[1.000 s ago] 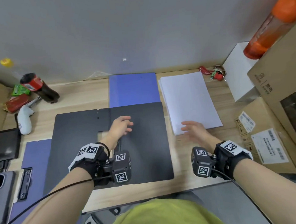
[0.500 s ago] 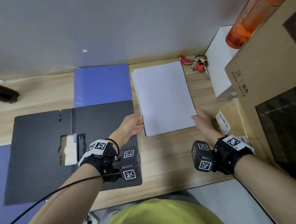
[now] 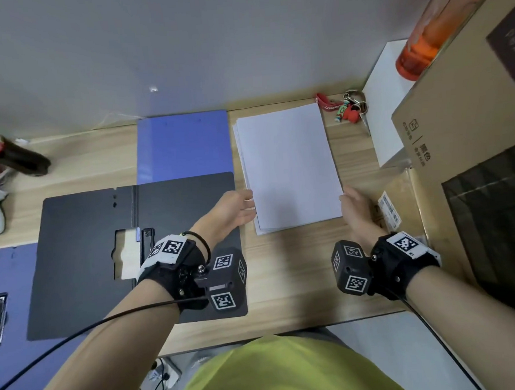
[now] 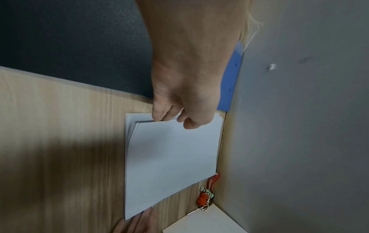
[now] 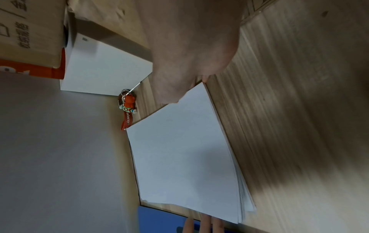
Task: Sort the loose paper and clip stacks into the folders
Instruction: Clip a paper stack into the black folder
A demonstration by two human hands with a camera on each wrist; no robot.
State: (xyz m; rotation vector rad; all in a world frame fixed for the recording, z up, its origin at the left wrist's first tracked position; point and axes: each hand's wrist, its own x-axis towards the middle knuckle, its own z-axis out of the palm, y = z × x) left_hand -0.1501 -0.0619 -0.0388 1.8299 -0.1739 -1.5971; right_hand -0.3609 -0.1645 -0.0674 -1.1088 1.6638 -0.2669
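Paper stack (image 3: 289, 165) lies on the wooden desk (image 3: 291, 271) just right of the open black folder (image 3: 82, 253), and I take it at both near corners so the loose sheets lift together instead of fanning out. My left hand (image 3: 233, 208) pinches the near left corner, thumb on top and fingers curled under the raised edge; my right hand (image 3: 355, 208) cups the near right corner, though I cannot tell how far those fingers reach under. The sheets are plain, white, thin and slightly splayed along the left edge. The folder is flat, matte and stiff, its metal clip (image 3: 147, 240) lying left of its spine. A blue folder (image 3: 184, 145) lies behind it.
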